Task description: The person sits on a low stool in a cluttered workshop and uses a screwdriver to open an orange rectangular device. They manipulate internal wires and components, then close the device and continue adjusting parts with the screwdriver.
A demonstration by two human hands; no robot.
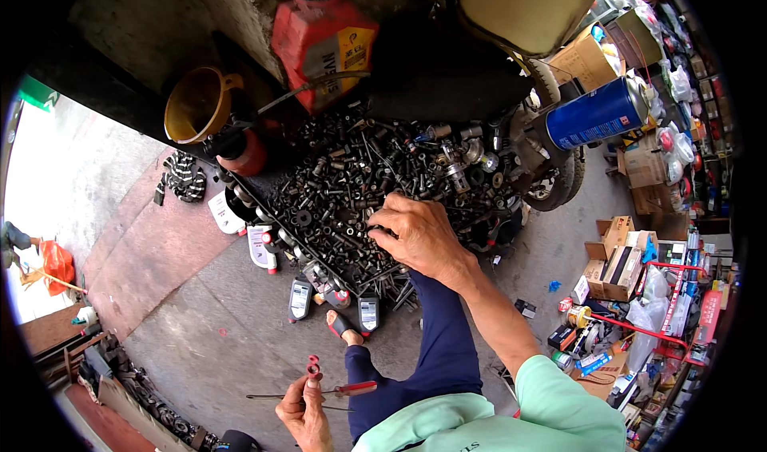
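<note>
Wide downward view from the head

Bolts (343,182) beneath right hand (422,232) hidden, left wrist (318,442) cut off by lower edge, cream panel (527,9) cropped above

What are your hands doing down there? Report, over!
Left hand: gripping red-handled screwdriver and small red ringed piece. Right hand: fingers curled over heaped bolts, contact unclear. In the way: right hand hides some bolts.

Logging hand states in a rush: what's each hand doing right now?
Left hand: closed, holding a red-handled screwdriver and a small red ringed piece.
Right hand: fingers curled at the bolt pile; whether it grips anything cannot be told.
</note>
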